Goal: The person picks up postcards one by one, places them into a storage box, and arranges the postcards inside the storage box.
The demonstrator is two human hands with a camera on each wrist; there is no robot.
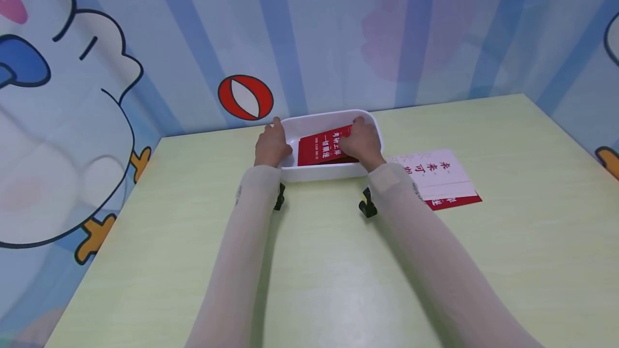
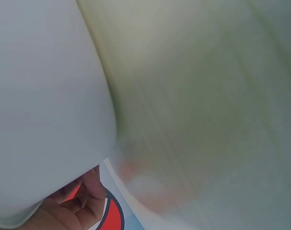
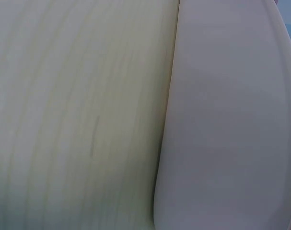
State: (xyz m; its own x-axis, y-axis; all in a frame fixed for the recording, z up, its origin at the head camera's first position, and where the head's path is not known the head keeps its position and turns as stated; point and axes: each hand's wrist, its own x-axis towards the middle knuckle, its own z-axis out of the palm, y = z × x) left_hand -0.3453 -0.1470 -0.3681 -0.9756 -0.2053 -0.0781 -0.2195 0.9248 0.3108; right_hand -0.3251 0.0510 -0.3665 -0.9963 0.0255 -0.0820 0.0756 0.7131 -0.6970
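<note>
Arms [image 1: 239, 262] stretch toward 12 o'clock, left hand [image 1: 272, 145] fingers curled round tray's [image 1: 324, 174] 9 o'clock end, right hand [image 1: 361, 143] pinching red envelope [image 1: 320, 148] inside at 3 o'clock.

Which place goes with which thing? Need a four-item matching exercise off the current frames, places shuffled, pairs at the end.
Things
1. Bare left hand
2. Red paper card with white lettering
3. Pale pink paper card with red lettering
4. White rounded-rectangular tray

Places
A. Right of the tray, overlapping another red paper card
B. On the pale wood-look table, near the blue-striped backdrop
C. At the tray's left end
D. Inside the tray, partly covered by the bare right hand

Pairs
1-C, 2-D, 3-A, 4-B
</note>
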